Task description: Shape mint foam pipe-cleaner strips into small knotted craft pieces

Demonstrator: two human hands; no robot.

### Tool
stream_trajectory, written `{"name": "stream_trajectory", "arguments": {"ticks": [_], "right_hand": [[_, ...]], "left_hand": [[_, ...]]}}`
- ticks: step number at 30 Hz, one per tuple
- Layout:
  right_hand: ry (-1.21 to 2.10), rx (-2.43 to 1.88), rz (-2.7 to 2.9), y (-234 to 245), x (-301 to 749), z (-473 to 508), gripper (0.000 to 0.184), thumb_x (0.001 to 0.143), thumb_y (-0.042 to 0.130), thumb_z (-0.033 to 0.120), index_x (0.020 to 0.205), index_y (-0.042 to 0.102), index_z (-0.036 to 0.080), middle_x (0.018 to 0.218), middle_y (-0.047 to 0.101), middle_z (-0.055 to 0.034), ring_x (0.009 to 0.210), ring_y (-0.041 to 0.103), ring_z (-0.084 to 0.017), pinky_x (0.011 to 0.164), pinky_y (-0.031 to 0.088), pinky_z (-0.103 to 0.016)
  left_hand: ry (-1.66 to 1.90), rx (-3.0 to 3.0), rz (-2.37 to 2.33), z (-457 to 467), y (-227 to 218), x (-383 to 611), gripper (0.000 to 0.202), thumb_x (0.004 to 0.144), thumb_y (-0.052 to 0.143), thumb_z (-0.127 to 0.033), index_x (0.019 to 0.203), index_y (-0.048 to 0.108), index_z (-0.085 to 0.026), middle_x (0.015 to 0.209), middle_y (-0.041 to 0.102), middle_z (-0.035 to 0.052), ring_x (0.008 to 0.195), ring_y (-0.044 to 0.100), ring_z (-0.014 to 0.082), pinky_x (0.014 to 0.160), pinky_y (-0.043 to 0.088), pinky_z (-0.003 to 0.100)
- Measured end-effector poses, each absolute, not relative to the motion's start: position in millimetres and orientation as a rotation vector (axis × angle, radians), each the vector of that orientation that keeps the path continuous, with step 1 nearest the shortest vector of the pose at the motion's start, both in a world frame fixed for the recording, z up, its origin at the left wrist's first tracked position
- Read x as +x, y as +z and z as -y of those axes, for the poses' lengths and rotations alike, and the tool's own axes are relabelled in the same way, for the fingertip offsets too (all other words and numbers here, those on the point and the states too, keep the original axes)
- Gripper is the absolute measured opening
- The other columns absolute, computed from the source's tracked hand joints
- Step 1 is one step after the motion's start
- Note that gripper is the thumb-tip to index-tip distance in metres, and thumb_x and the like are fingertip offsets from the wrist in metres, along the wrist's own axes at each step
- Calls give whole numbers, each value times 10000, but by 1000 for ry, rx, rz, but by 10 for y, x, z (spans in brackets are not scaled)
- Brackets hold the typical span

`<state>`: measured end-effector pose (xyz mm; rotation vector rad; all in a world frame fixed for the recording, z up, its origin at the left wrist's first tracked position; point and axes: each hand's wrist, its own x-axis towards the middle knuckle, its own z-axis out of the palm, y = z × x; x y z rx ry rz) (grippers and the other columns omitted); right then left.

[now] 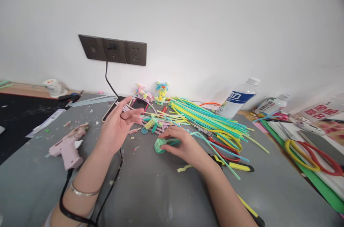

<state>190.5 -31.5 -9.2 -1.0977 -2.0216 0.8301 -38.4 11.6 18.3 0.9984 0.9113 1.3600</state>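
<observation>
My left hand is raised over the grey table, its fingers apart and nothing in them. Low over the table, my right hand has thumb and fingers closed on a small green coil of pipe cleaner; a green length trails from it under the fingers. Just beyond lies a small yellow and green pipe-cleaner figure, with a flat blue coil beside it. A large bundle of green and yellow pipe cleaners spreads to the right of my right hand.
At left lies a pink glue gun with a black cord. Two pipe-cleaner figures stand by the wall. A plastic bottle leans behind the bundle. Red-handled pliers, a yellow-and-black cutter and scissors lie to the right.
</observation>
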Motion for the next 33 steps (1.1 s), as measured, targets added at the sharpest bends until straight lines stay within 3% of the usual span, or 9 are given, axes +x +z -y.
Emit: {"name": "stream_trajectory", "arguments": {"ticks": [2,5,9,15,19,25,28,33], "right_hand": [[835,-1111,2018,-97,1906,316,135,852,703,259,983,674,238,957,662,-50,918,639,-220,861,500,-374],[835,-1133,2015,-113,1904,315,126,842,708,253,930,620,229,924,644,-28,901,615,-210,839,488,-358],[858,-1164,1981,-132,1889,326,191,843,696,250,920,522,238,922,603,-14,891,584,-199,810,491,-347],[904,-1162,2025,-86,1960,343,400,802,744,220,1123,510,267,1105,617,-42,1014,590,-219,898,472,-381],[760,-1254,2137,-46,2061,314,241,786,760,219,977,615,245,988,670,-28,956,603,-233,894,431,-404],[664,-1438,2132,-71,2172,249,103,804,751,278,835,666,231,755,673,17,719,586,-181,763,417,-335],[635,-1543,1984,-98,2229,221,91,858,678,302,810,670,225,757,691,-1,657,552,-174,655,409,-303],[568,-1529,2013,-160,2250,216,51,826,711,283,817,702,234,853,698,-23,811,618,-213,733,426,-326]], "left_hand": [[1216,1233,-955,-65,167,-334,381,874,628,-449,1167,641,-205,1031,756,97,885,725,243,853,566,405],[972,1692,-949,3,132,-247,222,824,693,-322,1007,705,-196,1040,734,82,986,680,237,863,548,345],[704,1984,-932,41,76,-174,167,839,661,-271,985,723,-221,1016,724,51,932,669,210,803,534,308],[604,2043,-909,-6,-11,-211,172,806,703,-296,964,730,-233,978,720,37,850,672,206,760,527,304],[615,2059,-943,0,13,-219,151,840,654,-312,947,717,-227,998,721,40,843,672,201,757,532,301],[592,2040,-1097,31,65,-209,353,814,659,-294,1161,646,-232,934,713,36,743,661,176,661,521,272],[590,2093,-1078,32,50,-236,293,860,599,-284,1142,666,-239,1029,683,55,768,653,168,705,524,282],[584,2152,-1013,39,26,-258,232,869,591,-282,1076,691,-249,1136,630,60,743,620,153,704,513,283]]}}
